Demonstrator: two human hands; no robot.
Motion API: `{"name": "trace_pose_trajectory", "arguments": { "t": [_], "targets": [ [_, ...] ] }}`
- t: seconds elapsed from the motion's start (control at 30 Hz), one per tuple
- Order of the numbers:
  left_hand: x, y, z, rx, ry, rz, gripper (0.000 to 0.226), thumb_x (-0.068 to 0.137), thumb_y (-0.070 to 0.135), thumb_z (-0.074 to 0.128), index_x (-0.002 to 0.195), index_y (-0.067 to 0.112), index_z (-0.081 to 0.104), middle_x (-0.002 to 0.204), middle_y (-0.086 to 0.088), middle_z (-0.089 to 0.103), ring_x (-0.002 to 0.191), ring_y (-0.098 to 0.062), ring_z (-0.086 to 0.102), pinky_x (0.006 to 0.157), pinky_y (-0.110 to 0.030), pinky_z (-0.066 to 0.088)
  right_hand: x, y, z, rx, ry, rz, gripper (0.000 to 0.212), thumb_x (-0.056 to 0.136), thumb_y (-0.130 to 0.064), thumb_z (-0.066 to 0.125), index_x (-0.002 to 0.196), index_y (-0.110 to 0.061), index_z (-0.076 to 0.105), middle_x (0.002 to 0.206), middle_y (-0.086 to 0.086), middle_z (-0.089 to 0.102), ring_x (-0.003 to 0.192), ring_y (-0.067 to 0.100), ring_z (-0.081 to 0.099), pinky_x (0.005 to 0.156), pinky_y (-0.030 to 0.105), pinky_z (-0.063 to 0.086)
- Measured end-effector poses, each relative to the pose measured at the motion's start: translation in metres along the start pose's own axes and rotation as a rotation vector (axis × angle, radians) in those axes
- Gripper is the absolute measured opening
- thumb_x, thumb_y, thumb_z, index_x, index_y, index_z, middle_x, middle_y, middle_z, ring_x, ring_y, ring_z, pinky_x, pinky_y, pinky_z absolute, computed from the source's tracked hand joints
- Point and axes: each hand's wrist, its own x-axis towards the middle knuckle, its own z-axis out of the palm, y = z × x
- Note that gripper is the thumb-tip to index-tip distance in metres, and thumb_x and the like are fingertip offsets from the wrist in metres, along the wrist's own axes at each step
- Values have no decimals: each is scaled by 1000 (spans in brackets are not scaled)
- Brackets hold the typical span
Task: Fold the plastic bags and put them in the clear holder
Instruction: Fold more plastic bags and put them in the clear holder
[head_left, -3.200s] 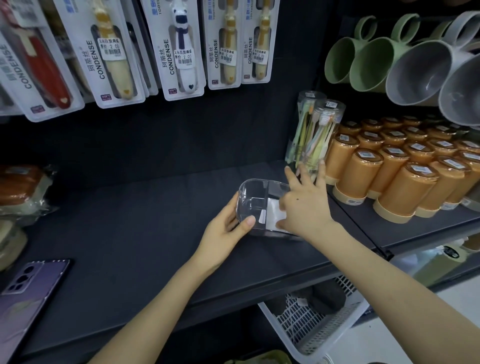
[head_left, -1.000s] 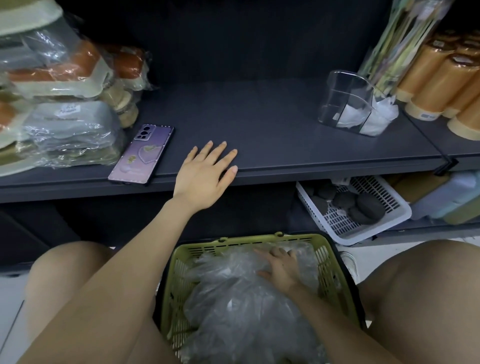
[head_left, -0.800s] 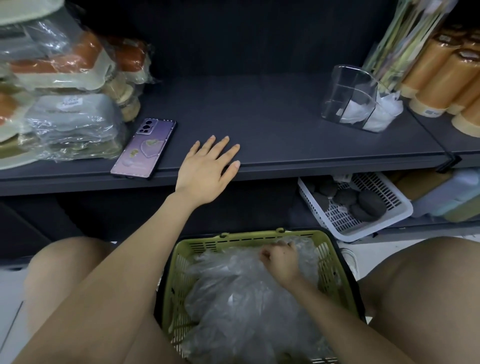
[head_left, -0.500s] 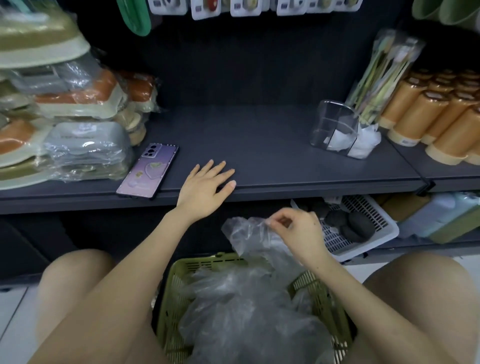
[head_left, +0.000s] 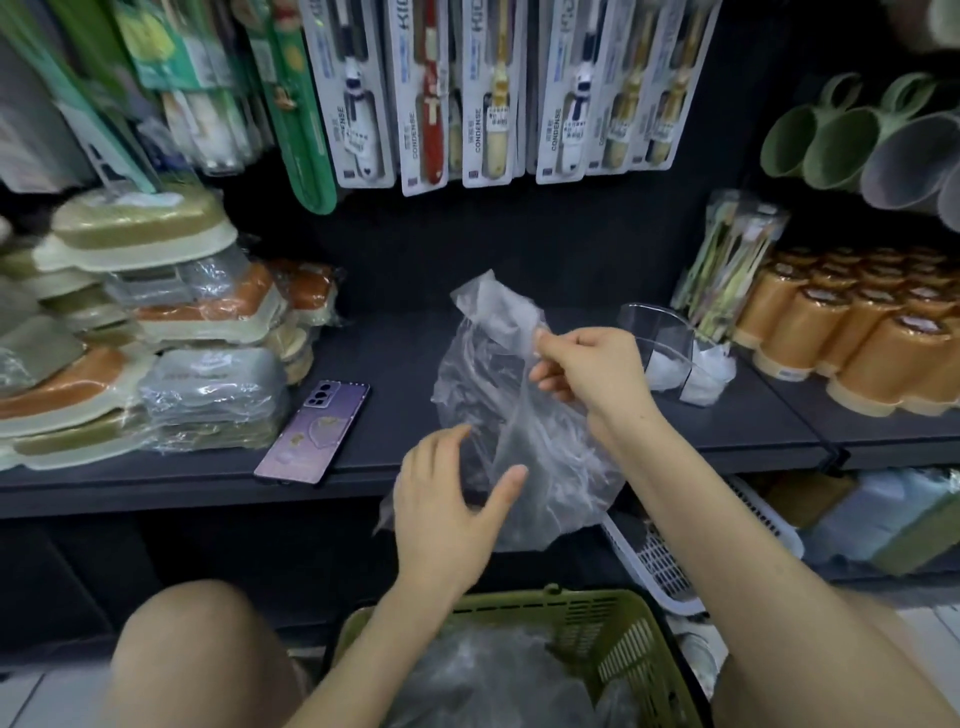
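My right hand (head_left: 587, 371) pinches the upper edge of a crumpled clear plastic bag (head_left: 511, 415) and holds it up in front of the dark shelf (head_left: 395, 364). My left hand (head_left: 447, 506) is at the bag's lower left with fingers spread; I cannot tell whether it touches the bag. The clear holder (head_left: 657, 338) stands on the shelf to the right, with folded white bags (head_left: 698, 371) in it. More clear bags (head_left: 483, 675) fill a green basket (head_left: 613, 623) between my knees.
A purple phone (head_left: 314, 431) lies near the shelf's front edge. Wrapped containers (head_left: 130, 343) are stacked at left, orange cups (head_left: 857, 332) and a toothbrush pack (head_left: 727, 260) at right. Toothbrush cards (head_left: 488, 88) hang above. A white basket (head_left: 660, 566) sits on the lower shelf.
My right hand has lifted one bag out of the green basket up to shelf height. My left hand has left the shelf edge and come over to the bag.
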Motion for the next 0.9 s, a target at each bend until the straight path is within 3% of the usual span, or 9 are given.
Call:
{"name": "trace_pose_trajectory", "arguments": {
  "t": [0.07,0.17,0.27,0.37,0.43,0.57,0.7,0.83,0.9],
  "targets": [
    [2,1,6,74,-18,32,78,77,76,48,127,17,55,117,4,61,110,-17,55,95,-40,45,5,-9,4,58,1,63,30,88,-20,68,60,-11,61,52,5,63,42,9,52,44,20,39],
    [9,0,8,31,-10,60,49,84,43,69,123,15,58,88,9,64,83,-14,62,73,-26,46,14,-17,4,87,-4,105,26,89,-21,68,66,-10,61,52,2,63,42,7,54,43,19,42],
    [20,1,4,-89,3,29,26,89,28,66,112,16,63,72,13,55,66,-2,57,59,-12,40,17,-17,-7,89,-103,114,18,89,-28,69,96,-12,64,79,5,71,64,11,66,59,23,51],
    [38,8,-7,-323,11,-23,12,89,24,65,98,30,60,67,9,56,63,0,57,63,-11,44,7,-2,-24,-53,-222,-9,65,82,-42,72,137,-36,39,120,-2,60,107,12,61,88,28,49],
    [52,14,-17,-442,-2,-26,8,91,23,62,93,30,59,59,7,56,55,-5,55,58,-19,48,-11,10,-33,-145,-265,-130,79,75,-50,72,143,-42,32,134,-11,47,121,6,48,96,23,41],
    [76,21,-32,-492,31,-3,13,96,21,55,87,15,61,49,4,48,47,-6,45,50,-18,41,-32,31,-36,-401,-422,-328,66,70,-53,71,130,-47,43,131,-35,40,121,-22,34,95,1,30],
    [95,20,-42,-448,33,-71,19,97,26,56,83,16,65,51,1,48,47,-9,42,51,-20,36,-28,35,-28,-289,-290,-326,7,88,-20,69,91,-26,71,90,-10,71,87,1,64,83,19,49],
    [107,10,-59,-351,4,-199,25,96,35,54,89,15,66,53,12,56,51,-2,51,62,-23,43,-25,17,-27,-262,-301,-280,13,92,-17,62,84,-18,72,81,-8,72,78,3,66,74,16,50],
    [106,9,-69,-80,105,-150,34,94,47,51,104,16,63,78,7,63,75,-10,58,77,-33,46,-22,8,-27,-318,-335,-269,15,93,-18,61,84,-18,73,78,-6,72,76,6,66,74,18,51]
  ]
}}
